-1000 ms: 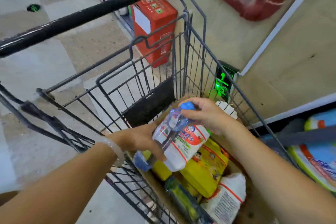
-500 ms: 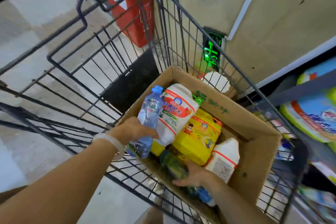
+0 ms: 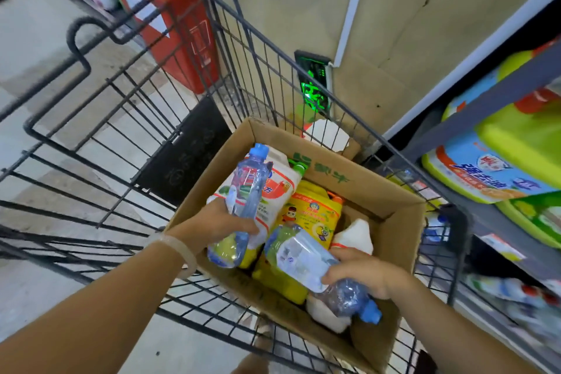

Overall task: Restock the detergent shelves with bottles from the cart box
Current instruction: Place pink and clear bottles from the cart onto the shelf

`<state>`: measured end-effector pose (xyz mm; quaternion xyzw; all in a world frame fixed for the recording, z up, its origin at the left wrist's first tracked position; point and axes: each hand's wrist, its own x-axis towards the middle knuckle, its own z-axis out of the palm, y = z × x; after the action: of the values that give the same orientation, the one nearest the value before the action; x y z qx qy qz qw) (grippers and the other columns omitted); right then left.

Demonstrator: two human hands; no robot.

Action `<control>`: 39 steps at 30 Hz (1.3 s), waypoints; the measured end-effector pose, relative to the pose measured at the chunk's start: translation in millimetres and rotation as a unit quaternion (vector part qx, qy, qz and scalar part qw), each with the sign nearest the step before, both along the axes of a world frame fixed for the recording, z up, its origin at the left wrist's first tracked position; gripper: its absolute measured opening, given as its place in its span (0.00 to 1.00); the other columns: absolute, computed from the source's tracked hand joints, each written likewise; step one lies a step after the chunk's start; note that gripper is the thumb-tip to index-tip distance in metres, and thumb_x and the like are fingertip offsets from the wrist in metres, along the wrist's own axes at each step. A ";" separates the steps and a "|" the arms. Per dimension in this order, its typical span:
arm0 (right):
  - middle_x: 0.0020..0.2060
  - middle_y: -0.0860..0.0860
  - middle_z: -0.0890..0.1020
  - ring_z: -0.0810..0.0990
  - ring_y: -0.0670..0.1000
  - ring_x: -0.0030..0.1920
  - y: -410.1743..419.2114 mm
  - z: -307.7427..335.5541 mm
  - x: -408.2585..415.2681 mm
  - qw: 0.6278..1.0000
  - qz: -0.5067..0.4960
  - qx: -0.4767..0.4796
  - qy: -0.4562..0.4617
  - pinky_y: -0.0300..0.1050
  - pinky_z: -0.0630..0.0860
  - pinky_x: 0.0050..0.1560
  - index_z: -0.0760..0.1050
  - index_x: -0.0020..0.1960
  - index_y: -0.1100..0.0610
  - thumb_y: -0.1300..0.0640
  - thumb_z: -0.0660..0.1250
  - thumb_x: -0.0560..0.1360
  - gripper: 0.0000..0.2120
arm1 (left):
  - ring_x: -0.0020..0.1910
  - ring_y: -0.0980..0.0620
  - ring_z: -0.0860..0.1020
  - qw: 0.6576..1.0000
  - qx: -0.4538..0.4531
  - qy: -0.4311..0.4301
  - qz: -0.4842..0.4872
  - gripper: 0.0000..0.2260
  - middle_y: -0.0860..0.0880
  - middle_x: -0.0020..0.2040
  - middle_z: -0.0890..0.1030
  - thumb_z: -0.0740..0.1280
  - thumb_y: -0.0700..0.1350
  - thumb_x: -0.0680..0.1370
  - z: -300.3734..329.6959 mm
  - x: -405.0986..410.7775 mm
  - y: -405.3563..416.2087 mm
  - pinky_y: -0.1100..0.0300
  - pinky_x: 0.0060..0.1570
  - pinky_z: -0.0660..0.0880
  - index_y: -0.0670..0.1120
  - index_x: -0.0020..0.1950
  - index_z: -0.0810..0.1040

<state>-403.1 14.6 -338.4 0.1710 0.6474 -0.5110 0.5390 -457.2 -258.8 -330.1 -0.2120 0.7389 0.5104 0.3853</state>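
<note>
A brown cardboard box (image 3: 391, 188) sits in the wire cart (image 3: 127, 118). My left hand (image 3: 218, 223) grips a clear bottle with a blue cap (image 3: 247, 191), held upright over the box's left side. My right hand (image 3: 364, 275) grips a second clear bottle (image 3: 300, 258), tilted with its blue cap toward me. Inside the box lie a white detergent jug with an orange label (image 3: 273, 188), a yellow jug (image 3: 315, 212) and a small white bottle (image 3: 353, 237).
A grey shelf unit (image 3: 498, 94) on the right carries green and blue detergent packs (image 3: 485, 173). A red box (image 3: 179, 21) stands on the floor beyond the cart. A green-lit device (image 3: 314, 85) sits on the beige wall.
My right hand has lifted a second clear bottle out of the box's near side. My left hand still holds the first bottle, raised a little.
</note>
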 end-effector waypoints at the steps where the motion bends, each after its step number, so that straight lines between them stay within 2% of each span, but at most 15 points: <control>1: 0.38 0.55 0.84 0.82 0.53 0.38 3.9 9.3 -1.2 0.998 -0.054 -0.021 -0.006 0.44 0.79 0.42 0.79 0.48 0.58 0.60 0.75 0.58 0.18 | 0.48 0.48 0.82 1.000 0.008 0.008 -0.016 0.27 0.46 0.49 0.85 0.80 0.45 0.56 3.9 -3.2 6.6 0.53 0.53 0.79 0.44 0.53 0.81; 3: 0.35 0.54 0.84 0.83 0.51 0.33 5.4 25.1 -4.0 0.985 -0.165 -0.053 -0.014 0.41 0.78 0.35 0.77 0.49 0.59 0.64 0.70 0.70 0.08 | 0.46 0.49 0.82 0.999 0.004 0.023 -0.030 0.27 0.48 0.46 0.84 0.80 0.48 0.55 15.5 -6.9 22.7 0.57 0.47 0.79 0.45 0.51 0.81; 5: 0.35 0.55 0.84 0.83 0.52 0.32 4.7 33.0 -4.8 0.966 -0.251 -0.063 -0.016 0.43 0.78 0.35 0.76 0.51 0.59 0.64 0.64 0.75 0.06 | 0.43 0.49 0.81 0.999 0.016 0.042 -0.030 0.20 0.48 0.43 0.84 0.80 0.43 0.60 24.3 -6.0 37.8 0.58 0.43 0.79 0.45 0.49 0.81; 8: 0.44 0.58 0.84 0.82 0.57 0.38 1.3 44.0 2.4 0.941 -0.323 -0.096 0.003 0.48 0.78 0.41 0.74 0.59 0.60 0.65 0.62 0.76 0.12 | 0.47 0.45 0.82 0.996 0.032 0.062 -0.052 0.30 0.46 0.46 0.84 0.79 0.51 0.54 36.1 -1.7 53.8 0.49 0.51 0.80 0.44 0.53 0.80; 11: 0.57 0.61 0.80 0.80 0.61 0.47 3.2 52.7 15.1 0.925 -0.356 -0.127 0.041 0.53 0.76 0.49 0.70 0.65 0.56 0.65 0.63 0.75 0.18 | 0.47 0.47 0.82 0.994 0.045 0.074 -0.062 0.27 0.45 0.47 0.84 0.78 0.52 0.57 46.9 3.8 69.3 0.50 0.51 0.79 0.44 0.53 0.81; 14: 0.54 0.58 0.81 0.80 0.58 0.47 12.3 73.6 26.2 0.907 -0.387 -0.139 0.096 0.52 0.77 0.47 0.71 0.63 0.54 0.68 0.62 0.75 0.19 | 0.49 0.46 0.82 0.990 0.065 0.114 -0.046 0.34 0.45 0.50 0.84 0.78 0.59 0.54 67.0 9.6 92.8 0.45 0.53 0.79 0.45 0.56 0.80; 16: 0.52 0.56 0.81 0.80 0.57 0.47 25.3 93.1 34.9 0.894 -0.404 -0.130 0.144 0.51 0.77 0.47 0.70 0.64 0.55 0.69 0.63 0.74 0.20 | 0.47 0.46 0.82 0.986 0.083 0.138 -0.042 0.26 0.44 0.48 0.84 0.79 0.55 0.59 88.3 15.8 114.7 0.45 0.52 0.79 0.46 0.53 0.80; 18: 0.54 0.56 0.81 0.80 0.58 0.49 44.1 116.3 48.0 0.880 -0.415 -0.120 0.199 0.52 0.77 0.48 0.69 0.66 0.54 0.69 0.63 0.74 0.22 | 0.43 0.48 0.82 0.976 0.113 0.179 -0.043 0.21 0.44 0.46 0.84 0.78 0.49 0.63 111.1 27.1 143.8 0.49 0.45 0.80 0.45 0.52 0.80; 20: 0.54 0.55 0.81 0.81 0.56 0.48 66.6 142.8 65.7 0.862 -0.429 -0.112 0.245 0.51 0.79 0.47 0.69 0.66 0.54 0.69 0.63 0.74 0.22 | 0.43 0.51 0.83 0.964 0.124 0.231 -0.045 0.29 0.47 0.47 0.84 0.79 0.52 0.60 133.3 42.5 177.5 0.59 0.40 0.79 0.43 0.57 0.79; 24: 0.48 0.54 0.84 0.84 0.52 0.39 124.6 197.4 117.5 0.820 -0.467 -0.128 0.305 0.48 0.81 0.37 0.69 0.65 0.55 0.69 0.63 0.74 0.21 | 0.38 0.60 0.82 0.935 0.140 0.317 -0.071 0.12 0.54 0.40 0.85 0.78 0.46 0.65 179.3 84.1 254.0 0.64 0.38 0.76 0.48 0.46 0.82; 26: 0.48 0.54 0.84 0.84 0.54 0.40 159.5 222.0 151.0 0.799 -0.480 -0.124 0.341 0.49 0.81 0.36 0.68 0.65 0.56 0.70 0.65 0.72 0.23 | 0.41 0.59 0.83 0.921 0.142 0.351 -0.090 0.22 0.53 0.42 0.85 0.79 0.55 0.60 203.7 112.1 293.0 0.64 0.40 0.78 0.47 0.50 0.81; 29: 0.54 0.57 0.82 0.82 0.59 0.47 215.4 258.4 213.0 0.768 -0.500 -0.096 0.389 0.56 0.78 0.49 0.67 0.67 0.56 0.67 0.70 0.67 0.29 | 0.45 0.55 0.82 0.895 0.193 0.386 -0.114 0.35 0.49 0.49 0.83 0.77 0.61 0.55 245.3 165.6 354.9 0.64 0.39 0.78 0.44 0.57 0.77; 33: 0.41 0.50 0.85 0.83 0.53 0.38 291.7 307.9 309.3 0.727 -0.526 -0.073 0.436 0.51 0.79 0.42 0.71 0.60 0.54 0.69 0.65 0.73 0.18 | 0.33 0.66 0.79 0.862 0.256 0.401 -0.176 0.13 0.50 0.45 0.83 0.75 0.41 0.69 299.5 247.2 444.5 0.74 0.31 0.72 0.41 0.52 0.79; 35: 0.38 0.48 0.85 0.83 0.51 0.37 325.5 330.5 354.5 0.700 -0.547 -0.053 0.456 0.49 0.78 0.41 0.72 0.55 0.55 0.69 0.65 0.73 0.14 | 0.31 0.67 0.79 0.841 0.291 0.406 -0.207 0.11 0.54 0.40 0.85 0.74 0.37 0.70 321.9 284.0 487.2 0.76 0.31 0.72 0.42 0.51 0.81; 39: 0.43 0.54 0.84 0.83 0.52 0.38 385.5 364.1 434.2 0.633 -0.580 -0.023 0.512 0.46 0.80 0.38 0.71 0.60 0.55 0.69 0.69 0.68 0.23 | 0.28 0.68 0.76 0.792 0.348 0.427 -0.262 0.13 0.63 0.28 0.78 0.74 0.35 0.70 359.9 354.2 567.6 0.75 0.29 0.69 0.51 0.42 0.74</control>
<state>31.1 400.1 25.7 0.2093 0.5748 -0.7387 -0.2830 -103.0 308.9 29.8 0.3777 0.6279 0.6514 0.1971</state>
